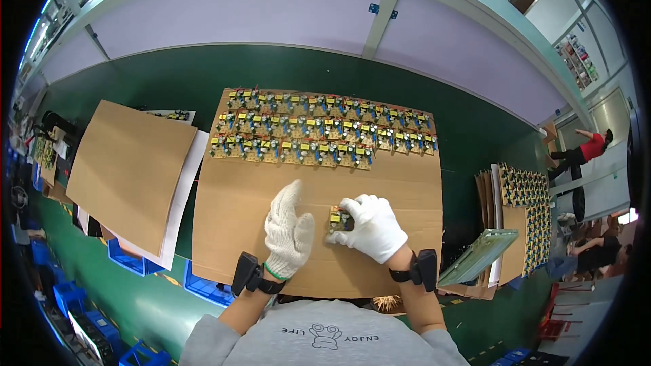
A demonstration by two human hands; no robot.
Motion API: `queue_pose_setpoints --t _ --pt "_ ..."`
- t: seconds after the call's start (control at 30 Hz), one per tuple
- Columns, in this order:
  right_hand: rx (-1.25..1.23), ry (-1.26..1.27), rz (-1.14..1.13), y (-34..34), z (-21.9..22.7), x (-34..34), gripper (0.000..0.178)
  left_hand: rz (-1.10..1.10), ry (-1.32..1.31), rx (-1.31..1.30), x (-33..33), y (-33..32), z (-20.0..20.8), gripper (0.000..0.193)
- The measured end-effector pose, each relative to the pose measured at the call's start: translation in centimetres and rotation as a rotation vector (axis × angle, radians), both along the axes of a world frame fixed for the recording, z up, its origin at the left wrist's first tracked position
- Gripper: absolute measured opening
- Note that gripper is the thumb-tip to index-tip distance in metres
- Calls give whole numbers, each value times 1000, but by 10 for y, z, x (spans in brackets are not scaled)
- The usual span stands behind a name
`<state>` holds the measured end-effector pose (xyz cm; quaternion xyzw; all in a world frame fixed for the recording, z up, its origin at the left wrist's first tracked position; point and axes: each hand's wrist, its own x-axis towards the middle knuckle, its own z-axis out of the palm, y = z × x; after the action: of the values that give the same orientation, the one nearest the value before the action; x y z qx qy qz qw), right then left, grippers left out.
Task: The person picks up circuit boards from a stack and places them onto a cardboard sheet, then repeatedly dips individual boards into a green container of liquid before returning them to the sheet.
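My right hand [373, 227], in a white glove, is closed on a small circuit board [336, 218] just above or on the cardboard sheet [237, 230]; whether the board touches the sheet I cannot tell. Thumb and fingers grip the board's right side, hiding part of it. My left hand [288, 234], in a knitted white glove, is held to the left of it, fingers stretched upward and thumb apart, with nothing in it. Beyond both hands, rows of circuit boards [291, 151] with yellow labels and upright components cover the far part of the sheet.
To the left lies a stack of cardboard sheets [132, 176] with blue bins [207, 288] near it. At the right stand a tilted greenish panel [478, 257] and more boards on cardboard [525, 186]. A purple-panelled bench [224, 10] runs across the back. Other people [590, 152] are far right.
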<state>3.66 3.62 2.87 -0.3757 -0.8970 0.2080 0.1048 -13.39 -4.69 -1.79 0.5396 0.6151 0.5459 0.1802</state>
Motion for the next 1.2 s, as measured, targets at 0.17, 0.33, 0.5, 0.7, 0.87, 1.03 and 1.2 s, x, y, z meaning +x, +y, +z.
queue_pose_setpoints --t 0.17,0.33,0.5,0.7,0.87,1.03,1.2 --pt "100 -25 -231 24 1 43 50 16 -47 19 2 -2 -1 46" --pt "145 49 -337 66 -19 54 50 40 50 5 -1 -5 -2 45" --pt "197 64 -300 81 -21 33 54 52 -15 4 -4 -7 -2 42" --pt "213 80 -300 81 -18 39 55 54 -54 39 5 4 -13 44" --pt "399 49 -517 63 -16 75 74 16 -111 12 4 3 -11 42" --pt "371 50 -884 9 19 201 68 83 -60 -13 8 4 -19 44" --pt "267 247 -1366 0 9 342 50 111 168 -29 14 5 -11 40"
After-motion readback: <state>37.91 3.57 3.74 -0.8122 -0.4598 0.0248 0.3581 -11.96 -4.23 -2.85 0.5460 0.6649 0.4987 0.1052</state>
